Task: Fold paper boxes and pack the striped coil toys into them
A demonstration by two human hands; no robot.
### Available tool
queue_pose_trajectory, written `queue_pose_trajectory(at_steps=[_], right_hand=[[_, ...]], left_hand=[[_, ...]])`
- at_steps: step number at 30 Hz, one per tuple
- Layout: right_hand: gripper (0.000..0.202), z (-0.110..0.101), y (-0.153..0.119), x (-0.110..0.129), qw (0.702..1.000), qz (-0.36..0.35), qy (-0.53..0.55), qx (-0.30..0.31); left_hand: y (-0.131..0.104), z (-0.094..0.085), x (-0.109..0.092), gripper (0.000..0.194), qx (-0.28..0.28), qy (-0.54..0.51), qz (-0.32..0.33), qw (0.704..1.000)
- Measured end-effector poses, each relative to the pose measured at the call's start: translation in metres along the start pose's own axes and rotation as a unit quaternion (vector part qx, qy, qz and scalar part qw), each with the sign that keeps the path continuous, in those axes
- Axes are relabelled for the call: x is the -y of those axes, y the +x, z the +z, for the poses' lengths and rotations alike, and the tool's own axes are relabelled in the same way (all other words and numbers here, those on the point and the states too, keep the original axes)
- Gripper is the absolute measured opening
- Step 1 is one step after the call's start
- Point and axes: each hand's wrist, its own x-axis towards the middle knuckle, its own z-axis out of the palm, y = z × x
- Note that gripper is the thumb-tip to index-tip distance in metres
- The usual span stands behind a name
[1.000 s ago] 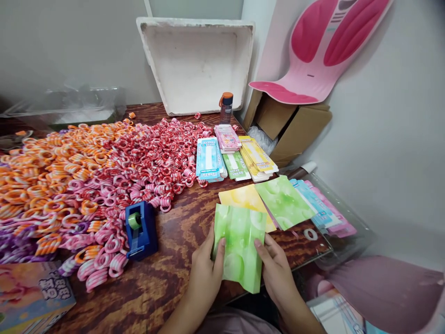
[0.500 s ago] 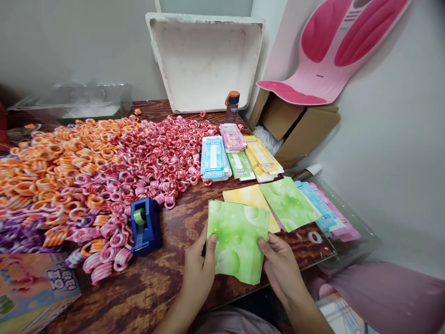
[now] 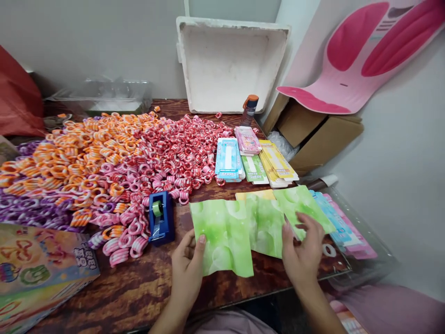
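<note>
A green bubble-patterned sheet is pinched at its left edge by my left hand, thumb on top. Beside it, a second green sheet hangs slightly blurred, its right edge at the thumb of my right hand. The fingers of that hand are curled and partly spread; I cannot make out whether they grip the sheet. Behind lie a yellow sheet and another green sheet on the wooden table.
Many coiled rings cover the left and back. A blue tape dispenser stands left of my hands. Card stacks, a bottle and a white bin stand behind. A printed box is front left.
The green sheets, earlier together between both hands, are now side by side. My right hand has moved right and its fingers have lifted. The view has shifted left.
</note>
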Motion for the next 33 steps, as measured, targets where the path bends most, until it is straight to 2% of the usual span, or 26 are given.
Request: queue_pose_trajectory(at_steps=[1,2,3,4,6,8,9,12,14,17,20,23,28,30,33], right_hand=[[0.046,0.004,-0.013,0.008,0.996,-0.050,0.001,0.067],[0.048,0.009,-0.027,0.017,0.984,-0.054,0.032,0.167],[0.053,0.016,-0.041,0.025,0.969,-0.044,0.054,0.239],[0.053,0.024,-0.053,0.032,0.961,-0.032,0.049,0.269],[0.047,0.039,-0.068,0.041,0.969,-0.026,0.003,0.246],[0.048,0.052,-0.071,0.043,0.976,-0.019,-0.026,0.214],[0.049,0.056,-0.071,0.043,0.975,-0.004,-0.015,0.223],[0.044,0.061,-0.073,0.043,0.951,0.042,0.042,0.302],[0.045,0.061,-0.082,0.043,0.945,0.001,0.021,0.326],[0.060,0.065,-0.103,0.043,0.944,-0.107,-0.045,0.309],[0.063,0.071,-0.121,0.045,0.947,-0.134,-0.025,0.291],[0.052,0.074,-0.126,0.054,0.953,-0.083,0.039,0.288],[0.028,0.075,-0.121,0.073,0.933,0.065,0.173,0.310],[0.021,0.076,-0.120,0.077,0.927,0.127,0.203,0.290],[0.021,0.076,-0.119,0.077,0.922,0.177,0.198,0.281]], left_hand=[[-0.004,0.000,-0.001,0.049,-0.004,0.003,0.012,1.000],[-0.009,0.001,-0.003,0.045,-0.005,0.009,0.023,1.000],[-0.014,0.002,-0.005,0.042,-0.004,0.018,0.035,0.999],[-0.018,0.002,-0.007,0.038,0.000,0.028,0.048,0.998],[-0.025,0.002,-0.010,0.033,0.010,0.039,0.073,0.997],[-0.031,0.000,-0.011,0.029,0.019,0.033,0.093,0.995],[-0.033,-0.001,-0.011,0.026,0.022,0.026,0.099,0.995],[-0.036,-0.006,-0.008,0.021,0.032,0.011,0.105,0.994],[-0.038,-0.009,-0.004,0.021,0.036,0.022,0.106,0.993],[-0.042,-0.010,0.004,0.031,0.042,0.061,0.114,0.991],[-0.049,-0.010,0.011,0.036,0.009,0.087,0.162,0.983],[-0.054,-0.011,0.013,0.034,-0.011,0.086,0.202,0.976],[-0.055,-0.018,0.019,0.041,0.000,0.080,0.153,0.985],[-0.054,-0.021,0.017,0.041,0.018,0.079,0.150,0.985],[-0.051,-0.024,0.007,0.038,0.052,0.048,0.188,0.980]])
